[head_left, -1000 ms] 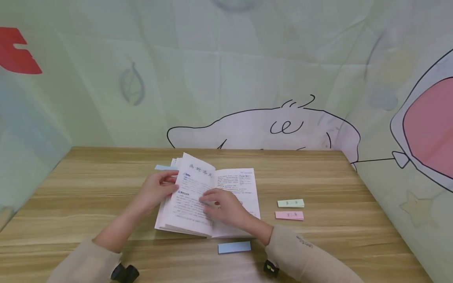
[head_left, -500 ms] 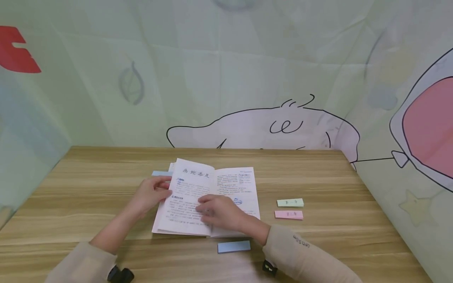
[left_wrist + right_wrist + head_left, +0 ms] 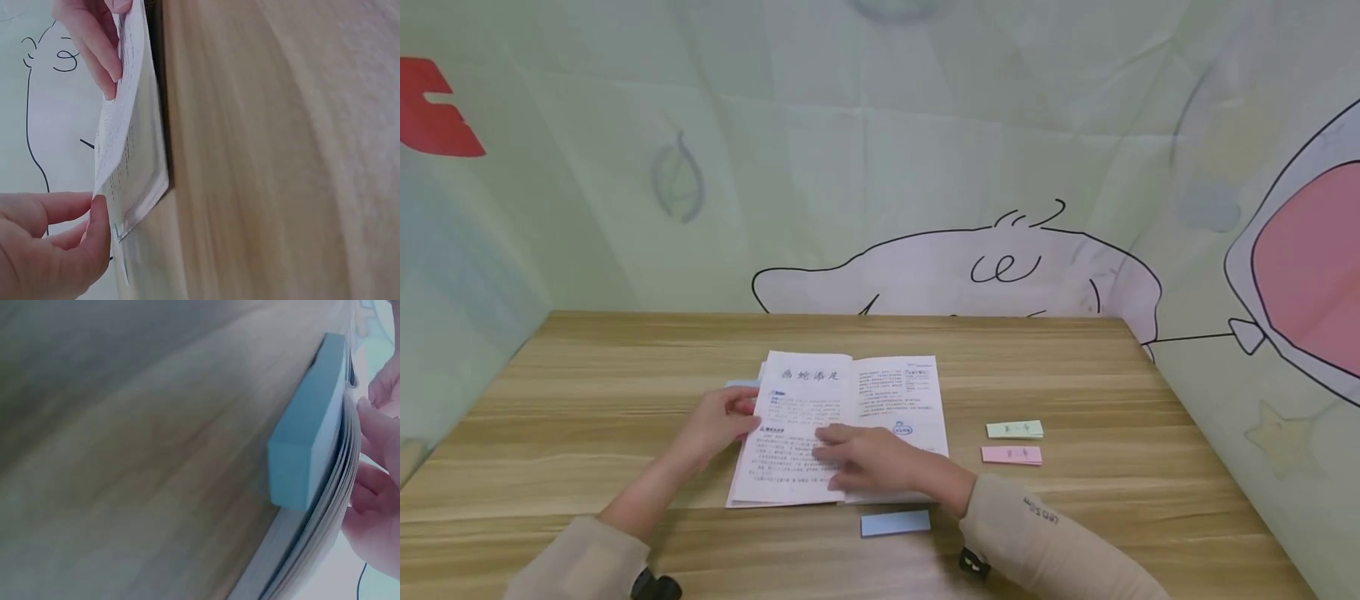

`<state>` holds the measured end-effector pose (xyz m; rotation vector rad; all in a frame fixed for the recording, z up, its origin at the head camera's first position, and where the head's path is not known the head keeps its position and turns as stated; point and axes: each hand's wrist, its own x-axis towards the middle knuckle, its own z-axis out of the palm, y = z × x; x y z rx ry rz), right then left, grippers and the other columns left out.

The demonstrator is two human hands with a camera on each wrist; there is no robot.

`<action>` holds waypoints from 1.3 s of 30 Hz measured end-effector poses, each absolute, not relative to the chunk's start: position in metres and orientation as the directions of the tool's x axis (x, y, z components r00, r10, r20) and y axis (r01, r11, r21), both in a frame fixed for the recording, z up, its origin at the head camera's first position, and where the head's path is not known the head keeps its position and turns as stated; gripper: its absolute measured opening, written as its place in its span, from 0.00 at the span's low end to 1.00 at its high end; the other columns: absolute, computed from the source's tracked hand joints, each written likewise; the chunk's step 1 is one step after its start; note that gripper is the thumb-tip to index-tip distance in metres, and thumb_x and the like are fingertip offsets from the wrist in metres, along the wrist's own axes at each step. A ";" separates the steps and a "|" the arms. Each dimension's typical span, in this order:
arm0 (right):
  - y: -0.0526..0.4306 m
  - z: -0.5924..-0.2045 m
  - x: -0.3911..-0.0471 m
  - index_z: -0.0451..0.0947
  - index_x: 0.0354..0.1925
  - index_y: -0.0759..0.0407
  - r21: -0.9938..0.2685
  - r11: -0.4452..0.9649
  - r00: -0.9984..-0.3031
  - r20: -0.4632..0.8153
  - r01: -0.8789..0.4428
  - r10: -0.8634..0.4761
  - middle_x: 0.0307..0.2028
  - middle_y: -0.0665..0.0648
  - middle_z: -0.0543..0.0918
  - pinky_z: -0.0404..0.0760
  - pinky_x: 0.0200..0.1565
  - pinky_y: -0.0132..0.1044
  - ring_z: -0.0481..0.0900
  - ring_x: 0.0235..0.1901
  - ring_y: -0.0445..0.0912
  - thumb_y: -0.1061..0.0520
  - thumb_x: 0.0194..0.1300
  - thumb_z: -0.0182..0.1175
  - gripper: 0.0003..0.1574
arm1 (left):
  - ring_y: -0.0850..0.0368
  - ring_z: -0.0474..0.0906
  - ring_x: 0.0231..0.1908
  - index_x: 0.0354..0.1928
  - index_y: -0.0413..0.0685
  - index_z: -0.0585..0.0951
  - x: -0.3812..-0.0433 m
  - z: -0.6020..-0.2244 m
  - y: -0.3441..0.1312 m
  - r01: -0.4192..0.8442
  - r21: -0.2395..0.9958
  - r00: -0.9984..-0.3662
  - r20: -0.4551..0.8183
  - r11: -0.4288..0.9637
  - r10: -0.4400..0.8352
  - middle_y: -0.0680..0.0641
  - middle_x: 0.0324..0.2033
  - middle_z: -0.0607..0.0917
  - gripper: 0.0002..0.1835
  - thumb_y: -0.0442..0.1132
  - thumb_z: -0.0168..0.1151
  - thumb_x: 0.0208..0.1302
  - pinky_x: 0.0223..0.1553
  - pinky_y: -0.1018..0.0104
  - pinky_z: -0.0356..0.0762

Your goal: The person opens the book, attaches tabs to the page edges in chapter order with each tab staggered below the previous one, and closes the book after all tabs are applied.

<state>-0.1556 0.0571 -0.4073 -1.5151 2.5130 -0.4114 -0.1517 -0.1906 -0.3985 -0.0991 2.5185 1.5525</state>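
Observation:
An open book (image 3: 898, 408) with printed pages lies on the wooden table. My left hand (image 3: 718, 423) is at its left edge, and in the left wrist view its thumb and fingertip pinch the edge of a page (image 3: 119, 134) that is lifted off those beneath. My right hand (image 3: 872, 458) rests with fairly straight fingers on the left page near the spine, its forearm crossing the right page. From under the left pages a light blue paper strip (image 3: 742, 384) sticks out, partly covered by the left hand. A blue sticky-note pad (image 3: 895, 523) lies just in front of the book.
To the right of the book lie a green paper pad (image 3: 1015, 429) and a pink paper pad (image 3: 1011, 455), both with handwriting. The wooden table (image 3: 1075, 375) ends at a cloth backdrop (image 3: 865, 167) printed with cartoon drawings.
The left page, raised and slanted a second ago, has come down nearly flat. My left hand has lowered with it, and the right hand's fingers have shifted slightly left and down.

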 end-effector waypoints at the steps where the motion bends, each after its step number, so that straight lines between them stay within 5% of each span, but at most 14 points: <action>1: 0.058 -0.408 -0.156 0.69 0.62 0.59 -0.333 0.435 -0.454 -0.022 -0.837 -0.891 0.66 0.59 0.64 0.57 0.65 0.34 0.58 0.67 0.48 0.49 0.65 0.57 0.30 | 0.53 0.74 0.34 0.60 0.24 0.65 -0.152 -0.400 -0.191 -0.152 0.876 -0.981 -0.191 0.457 0.040 0.34 0.41 0.74 0.26 0.23 0.56 0.58 0.32 0.69 0.78; 11: 0.064 -0.413 -0.157 0.57 0.69 0.60 -0.300 0.378 -0.362 -0.110 -0.876 -0.926 0.70 0.60 0.52 0.48 0.68 0.38 0.45 0.70 0.51 0.50 0.72 0.47 0.32 | 0.49 0.72 0.36 0.59 0.22 0.65 -0.152 -0.407 -0.188 -0.122 0.834 -0.986 -0.165 0.538 0.031 0.35 0.38 0.75 0.26 0.23 0.57 0.57 0.31 0.68 0.76; 16: 0.064 -0.412 -0.157 0.53 0.70 0.59 -0.250 0.382 -0.352 -0.156 -0.890 -0.923 0.71 0.59 0.49 0.46 0.68 0.39 0.42 0.70 0.51 0.50 0.73 0.44 0.33 | 0.44 0.73 0.36 0.56 0.24 0.70 -0.152 -0.405 -0.180 0.100 0.672 -0.995 0.051 0.734 0.089 0.33 0.38 0.76 0.26 0.25 0.60 0.54 0.36 0.60 0.75; 21: 0.065 -0.411 -0.158 0.52 0.71 0.59 -0.223 0.377 -0.341 -0.182 -0.899 -0.922 0.71 0.59 0.48 0.45 0.69 0.38 0.41 0.71 0.51 0.50 0.73 0.42 0.33 | 0.34 0.69 0.56 0.54 0.32 0.75 -0.157 -0.398 -0.157 0.389 0.498 -0.921 0.217 0.775 0.323 0.31 0.55 0.73 0.18 0.28 0.56 0.61 0.55 0.41 0.65; 27: 0.063 -0.411 -0.159 0.52 0.70 0.62 -0.229 0.356 -0.321 -0.176 -0.906 -0.931 0.71 0.61 0.49 0.44 0.69 0.38 0.41 0.70 0.52 0.51 0.73 0.42 0.32 | 0.38 0.62 0.62 0.60 0.31 0.70 -0.166 -0.398 -0.130 0.607 0.376 -0.783 0.134 0.700 0.607 0.34 0.63 0.66 0.20 0.28 0.48 0.67 0.62 0.46 0.59; 31: 0.061 -0.412 -0.159 0.52 0.70 0.63 -0.226 0.332 -0.301 -0.162 -0.916 -0.940 0.70 0.62 0.49 0.44 0.69 0.39 0.41 0.70 0.53 0.51 0.73 0.42 0.32 | 0.36 0.62 0.62 0.61 0.28 0.68 -0.169 -0.400 -0.124 0.611 0.344 -0.769 0.046 0.713 0.638 0.32 0.63 0.65 0.20 0.30 0.46 0.68 0.62 0.47 0.59; 39: 0.064 -0.412 -0.159 0.51 0.70 0.62 -0.230 0.382 -0.341 -0.199 -0.895 -0.919 0.71 0.61 0.46 0.43 0.69 0.38 0.38 0.70 0.51 0.50 0.73 0.42 0.33 | 0.38 0.70 0.56 0.53 0.31 0.76 -0.176 -0.398 -0.112 0.635 0.264 -0.765 0.081 0.726 0.639 0.33 0.59 0.71 0.16 0.30 0.52 0.64 0.55 0.49 0.69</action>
